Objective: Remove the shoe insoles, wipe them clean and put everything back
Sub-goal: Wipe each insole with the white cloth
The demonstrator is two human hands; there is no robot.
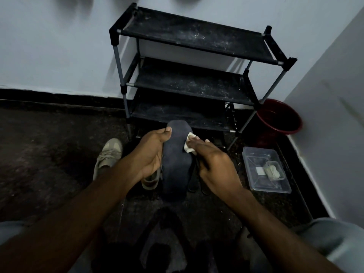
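Head view, looking down at a dim floor in the corner of a room. Both bare forearms reach forward. The left hand (152, 154) grips a dark insole (176, 170) by its left edge near the far end, fingers curled round it and thumb on top. The insole is held in the middle of the view, lengthwise away from the person, above the floor. The right hand (214, 164) lies on the insole's right side, fingers fairly straight, pressing a small white wipe (188, 144) against the surface.

A beige shoe (108, 156) sits on the floor to the left, and a second one shows partly under the left hand. Beyond the hands stands a dusty black shoe rack (193, 75) with three shelves, against the wall. A red bucket (279, 119) stands right of the rack. Nearer, on the right, is a clear plastic container (256, 184) holding small pale items, too blurred to identify.
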